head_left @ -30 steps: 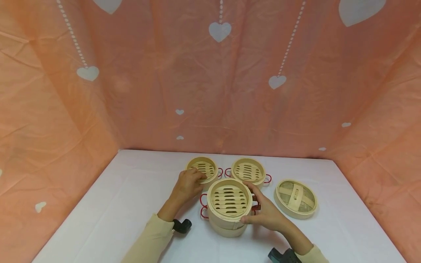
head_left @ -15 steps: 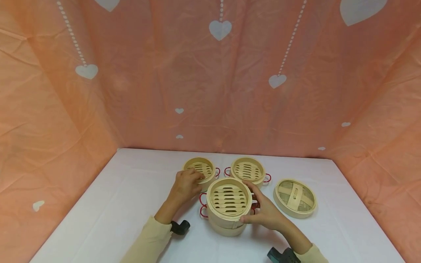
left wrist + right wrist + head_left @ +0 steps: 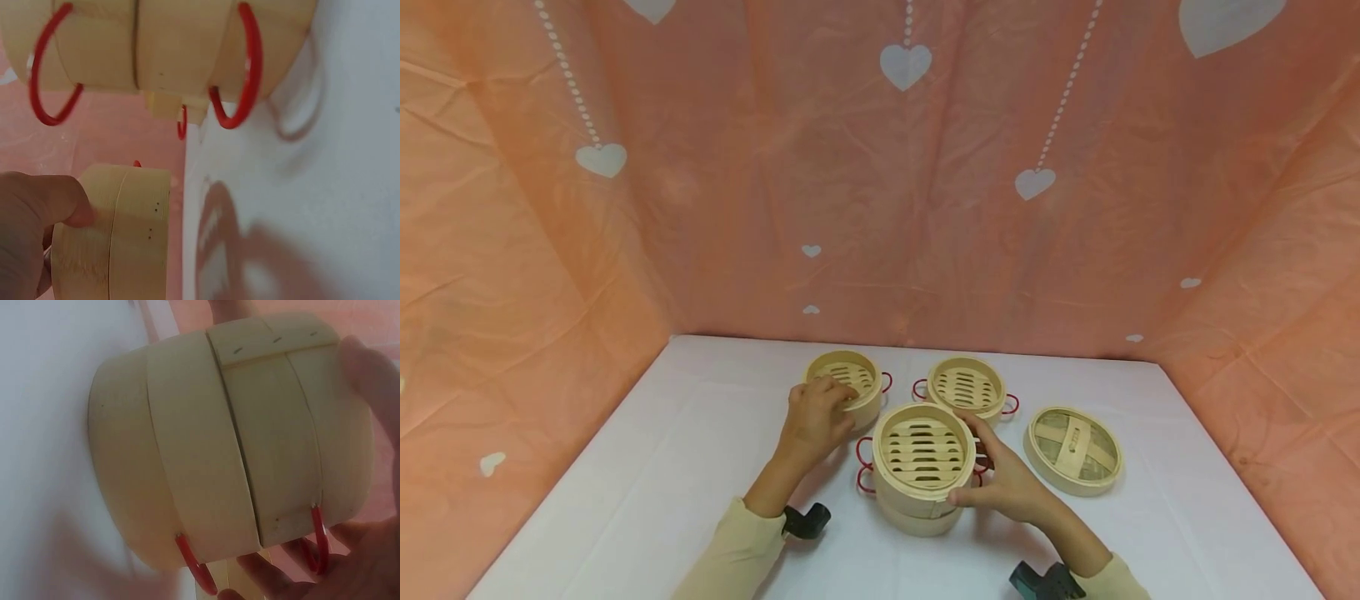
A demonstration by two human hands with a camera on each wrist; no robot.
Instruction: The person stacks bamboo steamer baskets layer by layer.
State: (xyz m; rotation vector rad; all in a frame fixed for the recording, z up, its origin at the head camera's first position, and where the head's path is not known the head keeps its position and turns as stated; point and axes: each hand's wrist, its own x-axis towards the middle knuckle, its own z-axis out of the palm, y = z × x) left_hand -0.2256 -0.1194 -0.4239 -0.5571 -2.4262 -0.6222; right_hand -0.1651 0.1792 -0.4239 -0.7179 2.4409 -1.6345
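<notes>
My left hand (image 3: 812,421) pinches the near wall of a small round bamboo steamer basket (image 3: 855,377) with a slatted floor and red handles. In the left wrist view a strip of backdrop shows between this basket (image 3: 119,231) and the tabletop, so it hangs slightly raised. In front of me two more steamer baskets stand stacked; my right hand (image 3: 1007,479) grips the right side of the upper basket (image 3: 922,454), thumb on the near wall and fingers around the far side by the red handles. The lower basket (image 3: 917,525) sits beneath it, with a thin seam between them.
Behind the stack, to the right, stands another slatted bamboo basket (image 3: 964,392) with red handles. A round bamboo lid (image 3: 1075,446) with crossed bands lies further right. Everything is on a white-covered table (image 3: 647,467), enclosed by an orange cloth backdrop (image 3: 737,208) with hearts.
My left hand has moved its basket leftward and a little away from me, off from the stack. The right hand and the stack stay almost where they were.
</notes>
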